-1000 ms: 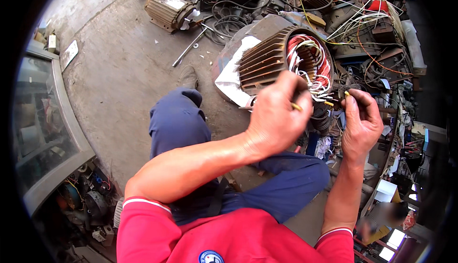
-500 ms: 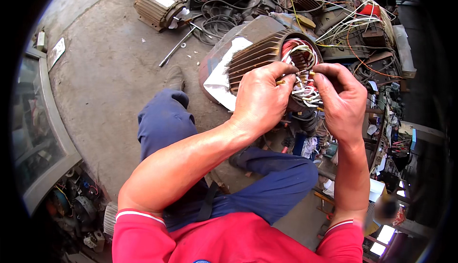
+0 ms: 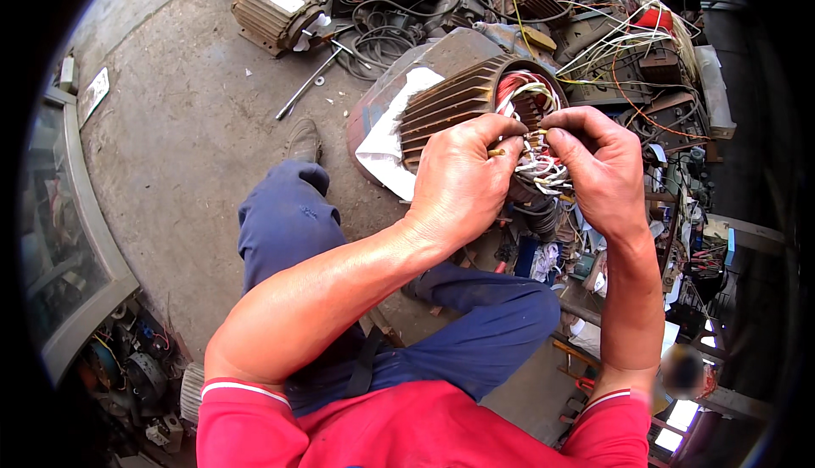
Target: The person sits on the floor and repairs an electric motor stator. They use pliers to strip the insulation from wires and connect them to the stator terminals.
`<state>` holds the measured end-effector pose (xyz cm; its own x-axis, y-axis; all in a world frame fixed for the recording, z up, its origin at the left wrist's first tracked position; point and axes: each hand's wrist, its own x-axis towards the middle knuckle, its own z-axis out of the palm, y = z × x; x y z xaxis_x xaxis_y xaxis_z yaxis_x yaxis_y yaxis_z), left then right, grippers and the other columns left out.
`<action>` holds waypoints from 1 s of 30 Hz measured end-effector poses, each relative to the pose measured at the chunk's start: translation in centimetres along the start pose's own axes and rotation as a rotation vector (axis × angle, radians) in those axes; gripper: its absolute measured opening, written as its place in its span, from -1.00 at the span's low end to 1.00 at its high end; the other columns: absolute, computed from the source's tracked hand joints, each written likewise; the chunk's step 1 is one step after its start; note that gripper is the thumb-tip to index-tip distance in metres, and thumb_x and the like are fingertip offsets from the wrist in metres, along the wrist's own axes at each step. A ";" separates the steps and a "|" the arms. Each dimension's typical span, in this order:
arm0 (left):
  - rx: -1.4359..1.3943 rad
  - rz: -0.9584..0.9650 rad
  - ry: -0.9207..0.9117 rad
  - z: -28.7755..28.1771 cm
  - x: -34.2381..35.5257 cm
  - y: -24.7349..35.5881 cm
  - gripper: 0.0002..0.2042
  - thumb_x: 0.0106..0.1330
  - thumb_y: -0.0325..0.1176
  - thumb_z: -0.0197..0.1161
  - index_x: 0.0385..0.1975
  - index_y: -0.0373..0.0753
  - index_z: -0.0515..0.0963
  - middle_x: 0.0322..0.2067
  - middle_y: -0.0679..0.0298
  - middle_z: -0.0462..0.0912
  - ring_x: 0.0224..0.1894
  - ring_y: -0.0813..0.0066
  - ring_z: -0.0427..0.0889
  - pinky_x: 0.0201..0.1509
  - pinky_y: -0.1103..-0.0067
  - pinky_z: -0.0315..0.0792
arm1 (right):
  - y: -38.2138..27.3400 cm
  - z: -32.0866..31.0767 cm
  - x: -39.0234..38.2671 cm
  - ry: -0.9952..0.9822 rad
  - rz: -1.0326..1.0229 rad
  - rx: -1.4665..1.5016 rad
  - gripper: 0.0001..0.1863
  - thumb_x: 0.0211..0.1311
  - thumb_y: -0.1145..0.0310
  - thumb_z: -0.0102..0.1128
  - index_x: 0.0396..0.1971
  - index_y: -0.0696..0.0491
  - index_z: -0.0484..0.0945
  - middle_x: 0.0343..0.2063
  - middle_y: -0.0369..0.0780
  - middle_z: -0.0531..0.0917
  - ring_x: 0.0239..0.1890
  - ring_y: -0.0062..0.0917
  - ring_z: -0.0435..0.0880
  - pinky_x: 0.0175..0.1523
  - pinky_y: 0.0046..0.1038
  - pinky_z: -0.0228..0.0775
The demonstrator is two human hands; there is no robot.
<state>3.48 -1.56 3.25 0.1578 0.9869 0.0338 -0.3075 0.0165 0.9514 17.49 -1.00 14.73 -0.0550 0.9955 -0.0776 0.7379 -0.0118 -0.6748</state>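
Observation:
A finned brown electric motor housing (image 3: 450, 98) lies on its side in front of me, its open end turned to the right. Red and white winding wires (image 3: 531, 86) fill that end, with white-sleeved leads (image 3: 543, 169) bunched lower down. At the opening my left hand (image 3: 467, 162) is closed in a pinch, and a thin yellow-brown stick-like piece (image 3: 497, 152) shows between its fingers. Facing it, my right hand (image 3: 601, 162) pinches a small yellow sleeve-like piece (image 3: 543, 132) by the wires. The fingertips are nearly together; the fine contact between them is too small to tell.
The housing rests on a larger rounded metal body (image 3: 458, 47) with a white cloth (image 3: 392, 141) beside it. Another motor (image 3: 276, 14), a metal rod (image 3: 310, 86) and black cables (image 3: 378, 47) lie beyond. Loose wires (image 3: 632, 39) and scrap crowd the right; a framed glass panel (image 3: 89, 247) stands left.
My right hand has shifted slightly left, bringing its fingertips and the yellow piece closer to my left hand. The left hand keeps its pinch. The whole view has shifted a little.

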 end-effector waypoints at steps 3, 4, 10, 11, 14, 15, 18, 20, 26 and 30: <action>-0.010 0.009 -0.004 0.0 0.0 -0.1 -0.83 0.36 -0.44 0.24 -0.15 -0.35 0.67 -0.38 0.20 0.70 -0.31 0.48 0.63 -0.22 0.53 0.53 | -0.7 -0.1 0.3 -0.028 -0.069 -0.095 -0.90 0.25 0.57 0.23 -0.27 0.23 0.66 -0.38 -0.22 0.72 -0.35 -0.61 0.66 -0.22 -0.54 0.49; -0.018 0.008 0.002 0.1 0.0 -0.2 -0.83 0.34 -0.42 0.25 -0.18 -0.33 0.68 -0.37 0.10 0.71 -0.30 0.29 0.68 -0.20 0.46 0.53 | -1.1 -0.2 0.6 -0.067 -0.154 -0.208 -0.90 0.23 0.57 0.23 -0.28 0.22 0.66 -0.38 -0.18 0.72 -0.35 -0.52 0.68 -0.21 -0.50 0.50; -0.128 -0.067 -0.012 0.1 0.2 -0.4 -0.83 0.30 -0.40 0.26 -0.21 -0.32 0.68 -0.38 0.02 0.71 -0.33 0.13 0.72 -0.19 0.39 0.54 | -2.4 -0.7 2.5 -0.219 -0.447 -0.534 -0.86 0.12 0.54 0.26 -0.31 0.21 0.67 -0.36 -0.01 0.69 -0.28 -0.13 0.71 -0.16 -0.27 0.54; -0.138 -0.072 -0.007 0.1 0.3 -0.6 -0.82 0.30 -0.40 0.26 -0.21 -0.32 0.68 -0.38 0.02 0.71 -0.33 0.14 0.72 -0.20 0.40 0.54 | -2.6 -0.7 2.6 -0.237 -0.378 -0.515 -0.85 0.12 0.52 0.26 -0.29 0.21 0.67 -0.37 0.00 0.70 -0.29 -0.11 0.70 -0.16 -0.27 0.54; -0.143 -0.072 0.004 0.4 0.4 -1.0 -0.82 0.30 -0.39 0.27 -0.21 -0.35 0.68 -0.39 0.01 0.70 -0.34 0.15 0.72 -0.21 0.41 0.53 | -3.4 -1.1 3.0 -0.297 -0.200 -0.476 -0.75 0.12 0.42 0.26 -0.22 0.21 0.69 -0.39 0.06 0.69 -0.32 -0.04 0.69 -0.17 -0.22 0.53; -0.100 -0.045 0.004 0.4 0.4 -1.0 -0.82 0.30 -0.39 0.27 -0.21 -0.35 0.68 -0.39 0.01 0.70 -0.34 0.15 0.72 -0.22 0.41 0.53 | -3.6 -1.2 3.3 -0.329 -0.183 -0.541 -0.75 0.12 0.40 0.25 -0.23 0.21 0.68 -0.40 0.07 0.68 -0.32 -0.04 0.69 -0.17 -0.22 0.53; 0.018 0.019 -0.003 0.1 0.6 -0.2 -0.82 0.31 -0.39 0.27 -0.24 -0.38 0.68 -0.38 -0.01 0.69 -0.35 0.13 0.70 -0.23 0.40 0.51 | -4.2 -1.0 4.2 -0.430 -0.101 -0.745 -0.72 0.13 0.32 0.22 -0.27 0.21 0.67 -0.45 0.10 0.64 -0.31 -0.04 0.68 -0.17 -0.20 0.51; 0.041 0.000 -0.004 -0.1 0.7 0.0 -0.82 0.34 -0.41 0.24 -0.21 -0.39 0.66 -0.48 0.07 0.68 -0.43 0.32 0.69 -0.28 0.42 0.52 | -4.8 -0.5 4.2 -0.403 -0.135 -0.793 -0.77 0.12 0.35 0.18 -0.33 0.18 0.69 -0.44 0.08 0.66 -0.29 -0.04 0.69 -0.14 -0.18 0.52; 0.007 -0.093 -0.036 -0.3 0.9 0.5 -0.81 0.39 -0.42 0.16 -0.19 -0.42 0.62 -0.51 0.12 0.67 -0.50 0.49 0.67 -0.38 0.48 0.56 | -4.4 0.6 4.3 -0.307 -0.269 -0.995 -0.81 0.03 0.40 0.19 -0.43 0.14 0.73 -0.44 0.07 0.70 -0.25 -0.05 0.73 -0.11 -0.13 0.56; 0.113 0.005 -0.038 -0.4 1.1 0.0 -0.80 0.37 -0.42 0.16 -0.19 -0.44 0.61 -0.47 0.06 0.70 -0.47 0.41 0.71 -0.35 0.45 0.58 | -4.6 0.6 4.1 -0.313 -0.333 -1.064 -0.82 0.01 0.42 0.19 -0.43 0.12 0.73 -0.42 0.06 0.71 -0.24 -0.06 0.73 -0.10 -0.15 0.58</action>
<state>3.26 -0.43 3.13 0.1925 0.9801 0.0481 -0.2011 -0.0086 0.9795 13.45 3.08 17.11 -0.4075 0.8656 -0.2912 0.8404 0.4802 0.2514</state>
